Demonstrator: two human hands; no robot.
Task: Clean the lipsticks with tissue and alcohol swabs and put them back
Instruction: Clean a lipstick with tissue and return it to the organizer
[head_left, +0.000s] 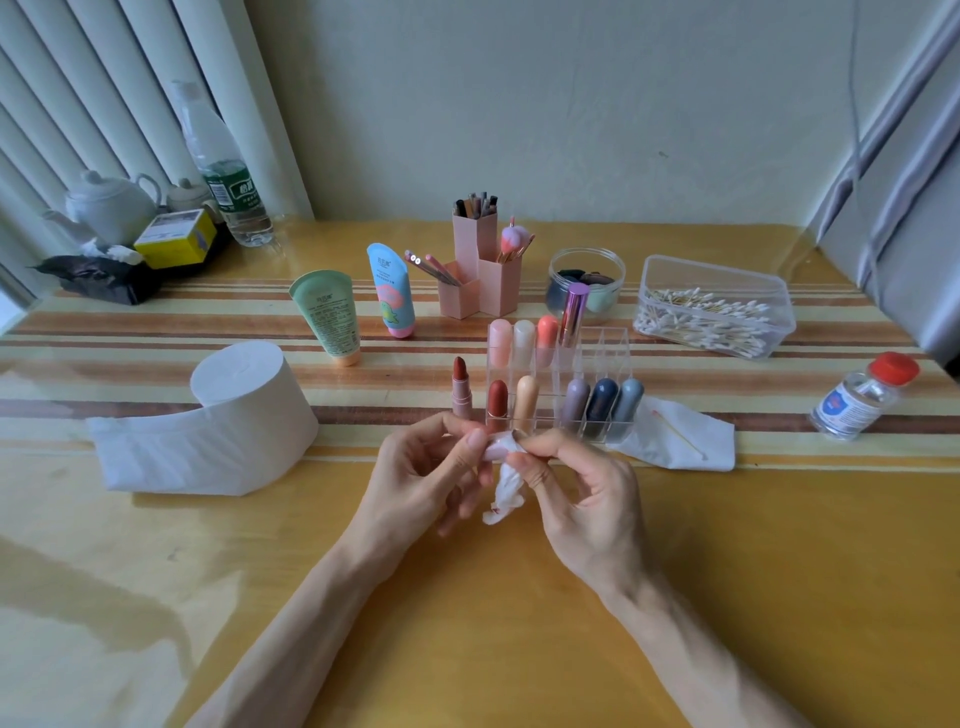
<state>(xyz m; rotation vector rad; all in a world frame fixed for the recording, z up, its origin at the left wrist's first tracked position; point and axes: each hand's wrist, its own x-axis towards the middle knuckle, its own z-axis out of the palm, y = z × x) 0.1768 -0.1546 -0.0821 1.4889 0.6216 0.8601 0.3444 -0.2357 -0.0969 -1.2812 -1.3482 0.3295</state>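
pinches a twisted tissue (506, 488) between both hands at near centre: left hand (421, 473) curled on its top end, right hand (576, 493) gripping just below. shows an uncapped lipstick (461, 387) upright, just left of the clear organizer (608, 343), beyond the fingertips. has bare surface (467, 623) near the body, bounded by tissue roll (249, 395) at left, flat tissue (680, 436) and alcohol bottle (857, 397) at right.

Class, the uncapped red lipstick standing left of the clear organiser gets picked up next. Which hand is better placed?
Left, probably. Both hands pinch the crumpled white tissue, but the left hand lies just in front of the uncapped red lipstick; the right hand would have to cross over.
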